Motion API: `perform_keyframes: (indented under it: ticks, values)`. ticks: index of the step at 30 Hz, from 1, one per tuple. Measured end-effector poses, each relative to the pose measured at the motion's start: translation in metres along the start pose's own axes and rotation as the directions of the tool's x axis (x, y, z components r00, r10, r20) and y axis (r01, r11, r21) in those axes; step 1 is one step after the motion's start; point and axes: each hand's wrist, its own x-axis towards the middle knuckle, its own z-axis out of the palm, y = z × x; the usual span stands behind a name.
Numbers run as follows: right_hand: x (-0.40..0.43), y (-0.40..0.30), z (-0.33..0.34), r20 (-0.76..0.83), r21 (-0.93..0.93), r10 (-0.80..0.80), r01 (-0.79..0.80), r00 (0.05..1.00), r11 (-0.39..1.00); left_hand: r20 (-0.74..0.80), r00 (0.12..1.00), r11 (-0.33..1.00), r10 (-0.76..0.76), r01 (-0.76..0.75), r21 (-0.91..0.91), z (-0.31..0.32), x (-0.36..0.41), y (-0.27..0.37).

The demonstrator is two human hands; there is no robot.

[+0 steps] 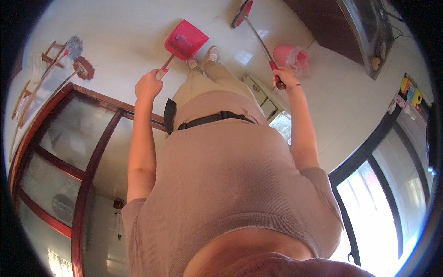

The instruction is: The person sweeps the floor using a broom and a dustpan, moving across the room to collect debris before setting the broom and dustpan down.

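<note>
My left hand (148,85) is closed around the handle of a red plastic dustpan (187,39). The pan is out in front of my feet, with dark smudges on its inside. In my right hand (286,79) is the red grip of a broom (262,43) with a metal shaft. Its red head (242,14) with dark bristles points away from me, near the top edge of the view. Whether the pan or the bristles touch the floor, I cannot tell.
Right of the broom, a pink bin (290,57) with a plastic liner stands by a tiled wall. A grey mop (73,47), a reddish-brown brush (84,68) and a wooden stool (53,54) are at left. Nearer are a wood-framed glass door (79,124) and a dark-framed window (377,194).
</note>
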Motion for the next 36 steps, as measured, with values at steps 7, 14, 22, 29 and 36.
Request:
perform_keyframes:
  ticks: [7, 14, 22, 29, 36]
  values:
    - [0.102, -0.003, -0.060, -0.016, -0.957, -0.554, 0.147, 0.832, 0.248, 0.017, 0.993, 0.991, 0.118, -0.119, 0.064, -0.009, 0.033, 0.024]
    - [0.116, -0.065, 0.006, -0.158, -0.955, -0.389, -0.040, 0.908, 0.294, 0.059, 0.988, 0.977, 0.144, -0.152, 0.150, -0.009, 0.057, 0.033]
    - [0.064, -0.008, 0.085, 0.013, -0.959, -0.106, 0.042, 0.994, 0.281, 0.059, 0.987, 0.972, 0.153, -0.161, 0.170, -0.007, 0.068, 0.027]
    - [0.014, 0.006, 0.040, 0.246, -0.709, 0.094, 0.112, 0.965, 0.696, 0.092, 0.988, 0.977, 0.122, -0.136, 0.165, -0.006, 0.074, 0.019]
    - [-0.012, -0.003, 0.017, 0.183, -0.772, -0.257, 0.300, 0.949, 0.560, 0.065, 0.989, 0.979, 0.137, -0.145, 0.145, -0.006, 0.068, -0.004]
